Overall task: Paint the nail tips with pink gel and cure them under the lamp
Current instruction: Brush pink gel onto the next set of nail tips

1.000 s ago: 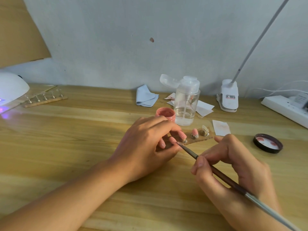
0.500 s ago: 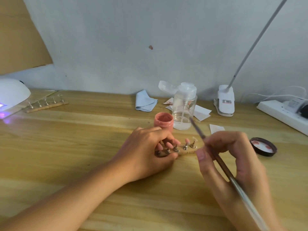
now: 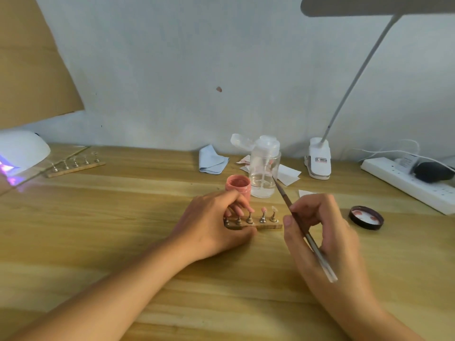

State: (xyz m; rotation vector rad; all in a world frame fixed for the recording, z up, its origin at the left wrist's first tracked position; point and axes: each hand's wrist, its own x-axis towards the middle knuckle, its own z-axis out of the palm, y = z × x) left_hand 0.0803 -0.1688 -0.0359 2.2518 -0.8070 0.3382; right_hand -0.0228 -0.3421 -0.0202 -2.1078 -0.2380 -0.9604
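A small wooden strip (image 3: 268,226) with several metal stands lies flat on the wooden table (image 3: 123,217). One stand carries a pink-painted nail tip (image 3: 263,209), the rightmost a clear tip (image 3: 274,208). My left hand (image 3: 214,227) grips the strip's left end, hiding the tips there. My right hand (image 3: 320,227) holds a thin brush (image 3: 302,227), whose bristle end points up and away, in front of the clear bottle. An open jar of pink gel (image 3: 238,185) stands just behind my left hand. The white curing lamp (image 3: 19,151) glows violet at far left.
A second strip of stands (image 3: 75,166) lies beside the curing lamp. Behind the jar stand a clear pump bottle (image 3: 264,168), a blue cloth (image 3: 211,162) and white wipes (image 3: 288,173). The jar's black lid (image 3: 366,217), a clip desk lamp (image 3: 318,159) and a power strip (image 3: 408,185) sit at right.
The brush tip has lifted off the nail tips and swung up toward the bottle. My left hand has laid the strip level, so the stands face up. The camera has tilted upward.
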